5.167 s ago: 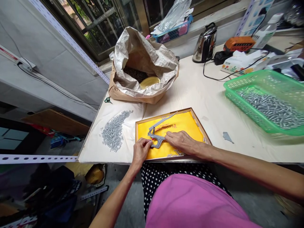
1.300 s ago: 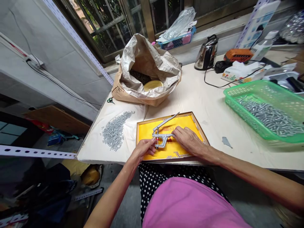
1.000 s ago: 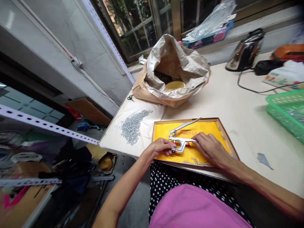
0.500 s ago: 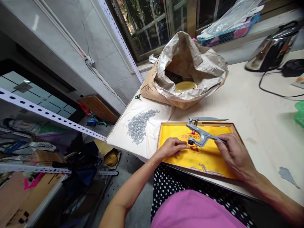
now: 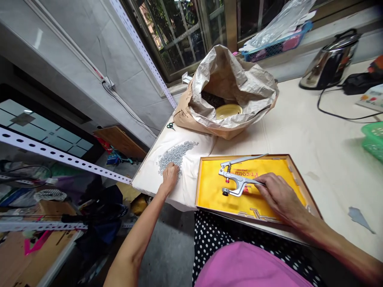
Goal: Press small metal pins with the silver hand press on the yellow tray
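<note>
A yellow-lined wooden tray (image 5: 209, 190) lies at the table's near edge. On it rests a silver hand press tool (image 5: 236, 181) with its long lever raised. My right hand (image 5: 277, 195) is closed around the tool's lower handle. My left hand (image 5: 170, 174) reaches left onto a pile of small grey metal pieces (image 5: 176, 153) on a white cloth (image 5: 191, 187); its fingers curl into the pile, and whether they hold a piece is hidden. A few metal pieces (image 5: 260, 213) lie along the tray's near rim.
A crumpled paper sack (image 5: 230, 91) holding dark contents and a yellow bowl stands behind the tray. Small scissors (image 5: 171, 126) lie at the table's far left corner. A kettle (image 5: 329, 63) with a black cord, and a green basket (image 5: 374, 139), are on the right. Perforated metal bar (image 5: 60, 157) left.
My left hand left the tool's jaw and moved left onto the pile of metal pieces. The tool, lifted half a second ago, is back down on the tray in my right hand.
</note>
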Available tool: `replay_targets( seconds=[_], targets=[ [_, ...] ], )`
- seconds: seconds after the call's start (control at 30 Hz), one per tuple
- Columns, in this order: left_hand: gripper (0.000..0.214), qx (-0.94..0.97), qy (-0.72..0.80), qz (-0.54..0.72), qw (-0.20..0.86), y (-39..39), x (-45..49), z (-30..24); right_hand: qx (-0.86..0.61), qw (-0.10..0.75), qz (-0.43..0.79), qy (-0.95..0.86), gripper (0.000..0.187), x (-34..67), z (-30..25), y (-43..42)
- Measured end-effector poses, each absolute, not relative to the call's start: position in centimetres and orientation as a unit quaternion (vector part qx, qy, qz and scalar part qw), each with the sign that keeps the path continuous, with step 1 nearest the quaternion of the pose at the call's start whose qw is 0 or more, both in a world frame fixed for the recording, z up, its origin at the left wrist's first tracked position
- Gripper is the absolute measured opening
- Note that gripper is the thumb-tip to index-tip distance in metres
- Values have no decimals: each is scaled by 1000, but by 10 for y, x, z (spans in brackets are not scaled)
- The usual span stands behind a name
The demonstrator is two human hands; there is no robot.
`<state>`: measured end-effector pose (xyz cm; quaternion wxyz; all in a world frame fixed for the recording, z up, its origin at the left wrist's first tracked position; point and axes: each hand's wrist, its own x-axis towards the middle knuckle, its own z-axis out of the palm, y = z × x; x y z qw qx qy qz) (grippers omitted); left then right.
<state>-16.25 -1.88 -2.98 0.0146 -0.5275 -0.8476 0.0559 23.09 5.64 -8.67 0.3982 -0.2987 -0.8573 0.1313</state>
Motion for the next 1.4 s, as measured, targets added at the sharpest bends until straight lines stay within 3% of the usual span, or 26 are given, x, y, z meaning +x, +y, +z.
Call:
replay_targets(
  seconds=[0.33, 0.7, 0.8, 0.93, 1.07, 1.4],
  targets=[
    [21, -539, -841, 50, -27, 6, -170, -33, -249, 302, 58, -918, 31, 221, -83, 57],
    [17, -477, -860, -152, -95, -12, -168, -15, -248, 251, 97, -931, 32, 222, -103, 60],
    [20, -466, -829, -241, -195, -23, -145, -9, -244, 225, 124, -935, 27, 221, -100, 58],
    [30, -387, -715, -409, -415, -37, -86, -6, -232, 160, 95, -955, 22, 218, -98, 56],
    [34, -349, -695, -404, -482, -46, -30, -11, -218, 153, 42, -963, 20, 216, -96, 54],
    [39, -325, -727, -385, -466, -46, 4, -33, -212, 124, 60, -967, 21, 222, -81, 47]
  ],
)
